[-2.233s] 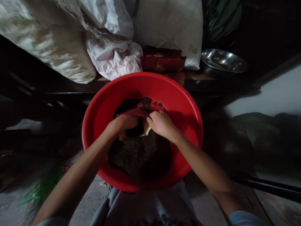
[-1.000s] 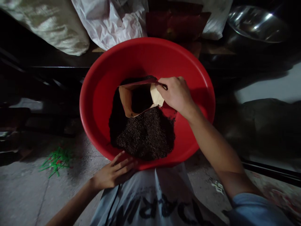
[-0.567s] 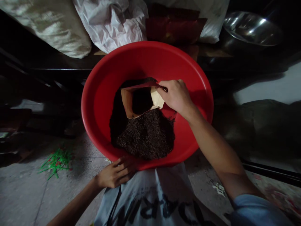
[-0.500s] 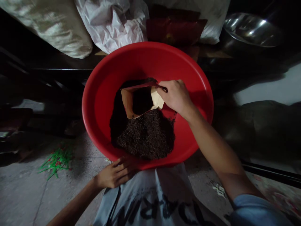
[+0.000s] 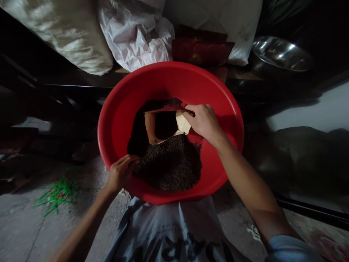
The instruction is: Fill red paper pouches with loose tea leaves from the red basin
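Note:
A big red plastic basin (image 5: 128,91) rests in front of me and holds a heap of dark loose tea leaves (image 5: 170,165). An open paper bag (image 5: 163,123), red outside and tan inside, stands in the heap with its mouth facing me. My right hand (image 5: 203,122) is closed on the bag's right top edge. My left hand (image 5: 121,173) grips the basin's near left rim, fingers curled over the edge beside the leaves.
Behind the basin lie pale woven sacks (image 5: 68,32), a crumpled white plastic bag (image 5: 136,32), dark red packets (image 5: 201,49) and a steel bowl (image 5: 280,54). Green strips (image 5: 56,191) lie on the concrete floor at the left. My grey printed shirt (image 5: 174,233) fills the bottom.
My left hand left the bag, dropped below the basin, then rose and took hold of the near left rim. My right hand has kept its grip on the bag.

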Available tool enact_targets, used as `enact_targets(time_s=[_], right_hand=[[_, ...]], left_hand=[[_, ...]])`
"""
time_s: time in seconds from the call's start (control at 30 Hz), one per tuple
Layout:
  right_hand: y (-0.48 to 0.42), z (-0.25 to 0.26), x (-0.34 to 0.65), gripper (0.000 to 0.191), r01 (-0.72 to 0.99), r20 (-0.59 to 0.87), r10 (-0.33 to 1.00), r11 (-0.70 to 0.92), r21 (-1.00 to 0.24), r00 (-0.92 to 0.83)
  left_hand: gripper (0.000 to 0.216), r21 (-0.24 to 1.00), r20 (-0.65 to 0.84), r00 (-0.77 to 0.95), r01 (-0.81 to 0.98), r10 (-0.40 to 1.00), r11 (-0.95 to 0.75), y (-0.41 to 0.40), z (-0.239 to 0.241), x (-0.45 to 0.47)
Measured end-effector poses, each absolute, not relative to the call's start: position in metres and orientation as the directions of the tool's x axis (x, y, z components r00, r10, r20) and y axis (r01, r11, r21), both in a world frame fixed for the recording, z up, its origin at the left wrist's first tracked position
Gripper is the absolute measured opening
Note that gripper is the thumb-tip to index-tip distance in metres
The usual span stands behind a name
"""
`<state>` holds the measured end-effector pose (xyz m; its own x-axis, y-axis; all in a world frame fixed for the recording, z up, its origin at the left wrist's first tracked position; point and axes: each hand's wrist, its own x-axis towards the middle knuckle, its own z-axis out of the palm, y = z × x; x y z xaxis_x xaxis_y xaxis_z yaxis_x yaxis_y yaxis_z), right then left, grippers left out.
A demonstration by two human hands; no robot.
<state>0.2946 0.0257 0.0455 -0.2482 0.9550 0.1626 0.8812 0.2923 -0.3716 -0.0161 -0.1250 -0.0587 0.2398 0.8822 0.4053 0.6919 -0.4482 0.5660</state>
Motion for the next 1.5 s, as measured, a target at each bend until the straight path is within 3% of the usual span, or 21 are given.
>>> enact_targets(time_s=[0.23, 0.3, 0.4, 0.47, 0.6, 0.7, 0.77, 0.83, 0.87, 0.9, 0.97, 1.03, 1.17, 1.27, 1.37, 1.5], right_hand=[[0.025, 0.045, 0.294, 0.022, 0.892, 0.117, 0.964, 0.265, -0.366, -0.238], [0.024, 0.045, 0.292, 0.021, 0.889, 0.117, 0.964, 0.264, -0.374, -0.237], [0.027, 0.046, 0.288, 0.022, 0.885, 0.128, 0.966, 0.257, -0.388, -0.224], [0.031, 0.049, 0.286, 0.026, 0.883, 0.141, 0.966, 0.257, -0.394, -0.218], [0.04, 0.056, 0.285, 0.03, 0.878, 0.152, 0.963, 0.266, -0.398, -0.223], [0.034, 0.057, 0.286, 0.025, 0.846, 0.139, 0.966, 0.26, -0.466, -0.22], [0.02, 0.053, 0.285, 0.048, 0.828, 0.111, 0.971, 0.239, -0.507, -0.212], [0.002, 0.048, 0.283, 0.087, 0.85, -0.008, 0.974, 0.193, -0.49, -0.225], [-0.005, 0.046, 0.283, 0.095, 0.869, -0.09, 0.967, 0.172, -0.464, -0.24], [-0.01, 0.045, 0.283, 0.091, 0.886, -0.164, 0.955, 0.156, -0.436, -0.249], [-0.009, 0.051, 0.288, 0.055, 0.909, -0.218, 0.949, 0.125, -0.396, -0.226], [0.001, 0.066, 0.298, 0.029, 0.914, -0.126, 0.978, 0.103, -0.393, -0.165], [0.028, 0.091, 0.317, 0.027, 0.835, 0.133, 0.988, 0.143, -0.531, -0.084], [0.044, 0.07, 0.314, 0.024, 0.76, 0.093, 0.994, 0.108, -0.641, -0.063], [0.056, 0.026, 0.303, 0.021, 0.544, 0.018, 0.995, 0.07, -0.836, -0.099], [0.055, 0.001, 0.298, 0.031, 0.247, 0.141, 0.989, 0.126, -0.961, 0.046]], left_hand=[[0.017, 0.542, 0.664, 0.054, 0.652, 0.746, -0.53, -0.09, 0.013, 0.031], [0.022, 0.522, 0.626, 0.14, 0.656, 0.767, -0.546, -0.075, 0.036, 0.044], [0.033, 0.353, 0.524, 0.353, 0.738, 0.775, -0.575, -0.048, 0.052, 0.051], [0.035, 0.287, 0.54, 0.357, 0.773, 0.762, -0.566, -0.032, 0.054, 0.046], [0.029, 0.312, 0.625, 0.232, 0.801, 0.745, -0.511, -0.004, 0.057, 0.033], [0.037, 0.358, 0.44, 0.338, 0.784, 0.832, -0.508, 0.013, 0.056, 0.035], [0.025, 0.423, 0.334, 0.307, 0.796, 0.891, -0.433, 0.022, 0.051, 0.041], [0.021, 0.518, 0.303, 0.158, 0.8, 0.94, -0.301, 0.03, 0.045, 0.048], [0.022, 0.557, 0.305, 0.077, 0.794, 0.949, -0.244, 0.035, 0.043, 0.052], [0.021, 0.585, 0.31, 0.015, 0.786, 0.951, -0.203, 0.039, 0.044, 0.055], [0.02, 0.613, 0.329, -0.039, 0.769, 0.944, -0.182, 0.046, 0.051, 0.059], [0.019, 0.651, 0.323, -0.058, 0.738, 0.945, -0.177, 0.049, 0.066, 0.06], [0.021, 0.715, 0.284, -0.093, 0.684, 0.954, -0.146, 0.045, 0.093, 0.059], [0.017, 0.69, 0.248, -0.089, 0.715, 0.965, -0.112, 0.048, 0.08, 0.063], [0.022, 0.786, 0.154, -0.105, 0.616, 0.982, -0.058, 0.06, 0.048, 0.07], [0.024, 0.86, 0.208, -0.141, 0.499, 0.968, -0.112, 0.062, 0.038, 0.079]])
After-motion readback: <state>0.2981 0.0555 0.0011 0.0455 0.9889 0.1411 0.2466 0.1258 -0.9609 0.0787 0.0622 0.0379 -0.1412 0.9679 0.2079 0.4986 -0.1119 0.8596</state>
